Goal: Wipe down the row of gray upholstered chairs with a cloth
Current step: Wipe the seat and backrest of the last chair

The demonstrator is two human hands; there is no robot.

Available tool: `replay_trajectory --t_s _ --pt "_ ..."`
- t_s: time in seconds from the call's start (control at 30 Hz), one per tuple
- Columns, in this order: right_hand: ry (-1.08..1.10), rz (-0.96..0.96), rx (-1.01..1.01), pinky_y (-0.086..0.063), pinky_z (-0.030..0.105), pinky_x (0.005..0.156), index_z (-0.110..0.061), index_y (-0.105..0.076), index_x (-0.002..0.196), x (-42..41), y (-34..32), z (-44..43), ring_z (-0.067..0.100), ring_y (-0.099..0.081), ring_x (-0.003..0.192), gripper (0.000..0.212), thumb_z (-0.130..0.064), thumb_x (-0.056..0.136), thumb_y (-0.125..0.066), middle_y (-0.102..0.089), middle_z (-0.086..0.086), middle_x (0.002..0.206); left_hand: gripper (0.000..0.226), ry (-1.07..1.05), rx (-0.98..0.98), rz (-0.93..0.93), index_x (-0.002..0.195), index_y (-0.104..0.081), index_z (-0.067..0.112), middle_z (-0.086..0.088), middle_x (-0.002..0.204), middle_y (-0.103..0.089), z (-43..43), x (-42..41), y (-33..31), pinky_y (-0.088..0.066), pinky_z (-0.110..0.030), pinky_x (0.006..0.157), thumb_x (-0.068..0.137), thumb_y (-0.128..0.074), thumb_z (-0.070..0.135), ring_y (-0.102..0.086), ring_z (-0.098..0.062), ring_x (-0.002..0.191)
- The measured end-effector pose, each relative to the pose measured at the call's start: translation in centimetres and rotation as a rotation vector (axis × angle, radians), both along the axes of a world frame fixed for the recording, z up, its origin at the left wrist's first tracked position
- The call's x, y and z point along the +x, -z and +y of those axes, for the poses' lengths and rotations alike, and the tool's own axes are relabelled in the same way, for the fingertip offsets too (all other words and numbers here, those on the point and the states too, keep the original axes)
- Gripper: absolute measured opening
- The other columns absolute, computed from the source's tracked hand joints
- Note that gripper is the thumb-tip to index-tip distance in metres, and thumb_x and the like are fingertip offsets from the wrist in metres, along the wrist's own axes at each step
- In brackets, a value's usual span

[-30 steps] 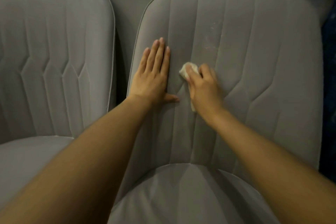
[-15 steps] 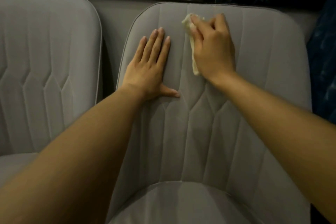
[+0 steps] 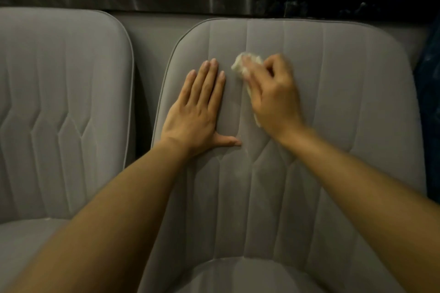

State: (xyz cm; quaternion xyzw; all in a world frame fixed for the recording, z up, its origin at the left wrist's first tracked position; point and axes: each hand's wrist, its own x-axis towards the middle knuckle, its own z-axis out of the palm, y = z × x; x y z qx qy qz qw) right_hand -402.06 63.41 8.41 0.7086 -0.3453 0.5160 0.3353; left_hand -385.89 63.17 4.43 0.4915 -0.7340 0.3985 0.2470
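I see mostly the gray chair (image 3: pixel 333 126) in front of me, its padded backrest stitched into upright channels that kink into chevrons midway, with piping round the curved edge; a second chair (image 3: pixel 59 102) of the same make stands just beside it on the left; the fabric looks soft and napped, so I judge it will give under pressure and drag a little; my left hand (image 3: pixel 197 107) lies flat on the backrest, fingers straight, thumb out; my right hand (image 3: pixel 273 97) is curled round the cloth (image 3: pixel 240 65), pressing it to the upper backrest near the left fingertips; the cloth is small, pale and crumpled, surely light and limp, best held bunched in the fist.
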Motion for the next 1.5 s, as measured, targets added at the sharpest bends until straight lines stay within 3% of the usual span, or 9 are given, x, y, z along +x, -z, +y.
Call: replay_trajectory --t_s 0.2,0.43,0.6,0.83,0.93,1.07,1.23,1.37,1.5 --pt "0.239 -0.126 0.049 -0.04 0.039 0.077 -0.013 -0.063 0.12 -0.9 -4.5 -2.2 0.039 -0.051 0.093 0.034 -0.027 0.094 -0.047 -0.055 0.022 0.104 0.12 -0.012 -0.005 -0.018 0.148 0.011 0.002 -0.02 0.157 0.011 0.0 0.1 0.0 0.012 -0.042 0.116 0.071 -0.01 0.09 0.014 -0.03 0.144" --pt "0.155 0.022 -0.013 -0.043 0.038 0.064 -0.01 -0.066 0.115 -0.9 2.8 -1.1 0.034 -0.05 0.074 0.031 -0.023 0.092 -0.05 -0.058 0.017 0.086 0.117 0.013 -0.026 -0.031 0.15 -0.001 0.0 -0.02 0.156 0.006 -0.3 0.3 0.3 0.005 -0.043 0.118 0.075 -0.012 0.089 0.007 -0.03 0.146" --pt "0.061 0.061 -0.017 -0.044 0.037 0.057 -0.006 -0.067 0.111 -1.6 -1.3 -0.3 0.036 -0.052 0.07 0.029 -0.021 0.093 -0.05 -0.052 0.022 0.082 0.115 0.034 -0.05 -0.003 0.149 0.0 0.001 -0.018 0.156 0.004 -0.6 0.2 0.4 0.005 -0.041 0.118 0.075 -0.016 0.088 0.004 -0.028 0.145" --pt "0.295 -0.103 0.224 -0.036 0.034 0.092 -0.019 -0.055 0.128 -0.5 -8.5 -2.2 0.032 -0.041 0.115 0.036 -0.029 0.099 -0.035 -0.044 0.018 0.127 0.113 0.026 -0.044 -0.017 0.149 -0.002 0.001 -0.018 0.157 0.002 -0.4 0.1 0.5 0.002 -0.043 0.119 0.077 -0.012 0.087 0.001 -0.029 0.146" --pt "0.171 0.001 0.137 -0.045 0.043 0.076 -0.005 -0.063 0.115 -0.4 -4.1 -2.0 0.039 -0.051 0.093 0.036 -0.024 0.09 -0.043 -0.052 0.025 0.104 0.113 0.04 -0.039 -0.017 0.149 -0.006 0.0 -0.018 0.157 -0.002 -0.5 0.2 0.5 -0.001 -0.045 0.118 0.077 -0.015 0.086 -0.003 -0.029 0.147" --pt "0.065 0.132 0.126 -0.042 0.037 0.059 -0.007 -0.067 0.111 -1.3 0.8 -0.4 0.033 -0.05 0.069 0.037 -0.025 0.086 -0.047 -0.052 0.018 0.081 0.112 0.035 -0.046 -0.037 0.149 -0.008 -0.001 -0.017 0.158 -0.004 -0.5 0.3 0.5 -0.002 -0.045 0.118 0.079 -0.013 0.086 -0.002 -0.027 0.147" --pt "0.19 0.069 -0.058 -0.033 0.033 0.062 -0.01 -0.068 0.109 -1.2 -3.5 -0.7 0.035 -0.052 0.073 0.032 -0.027 0.091 -0.048 -0.054 0.019 0.082 0.108 0.071 -0.068 -0.029 0.149 -0.011 0.0 -0.017 0.157 -0.009 -0.7 0.3 0.7 -0.003 -0.047 0.118 0.08 -0.018 0.083 -0.006 -0.028 0.146" --pt "0.407 -0.057 0.127 -0.031 0.037 0.085 -0.019 -0.057 0.125 -2.2 -6.9 -1.5 0.034 -0.044 0.107 0.037 -0.036 0.099 -0.038 -0.05 0.017 0.116 0.105 0.092 -0.077 -0.046 0.15 -0.013 0.003 -0.016 0.158 -0.01 -0.6 0.2 0.6 -0.002 -0.046 0.118 0.081 -0.019 0.082 -0.005 -0.027 0.146" --pt "0.289 -0.043 0.012 -0.041 0.039 0.066 -0.009 -0.068 0.102 -2.1 -1.6 -1.2 0.037 -0.054 0.078 0.03 -0.028 0.092 -0.048 -0.057 0.021 0.089 0.104 0.095 -0.069 -0.044 0.15 -0.013 0.004 -0.017 0.158 -0.011 -0.7 0.3 0.6 -0.002 -0.047 0.118 0.081 -0.021 0.081 -0.007 -0.028 0.146"
